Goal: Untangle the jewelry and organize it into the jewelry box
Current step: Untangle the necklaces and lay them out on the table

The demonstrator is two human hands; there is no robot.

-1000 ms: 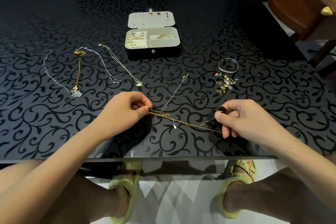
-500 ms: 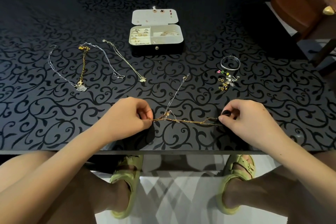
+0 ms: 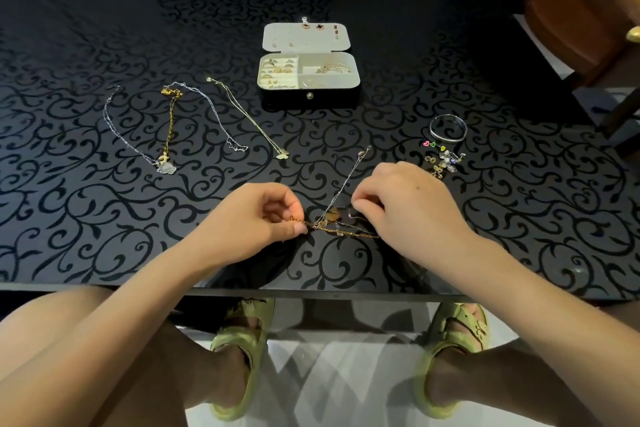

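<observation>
right hand (image 3: 408, 208) has moved in beside left hand (image 3: 256, 218); both pinch tangled chains (image 3: 329, 228) at lower centre. straightened necklaces (image 3: 170, 121) left, trinkets (image 3: 445, 159) right, still outside the part-filled jewelry box (image 3: 308, 102).

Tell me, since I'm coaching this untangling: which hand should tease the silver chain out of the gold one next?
Probably the right. The right hand has its curled fingertips at the knot, beside the silver chain; the left hand pinches the gold chain, anchoring it.

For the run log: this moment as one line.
step: untangling | left hand: pinches gold chain | right hand: curled at tangle, grip unclear | silver chain: snagged in tangle | jewelry box: open
</observation>
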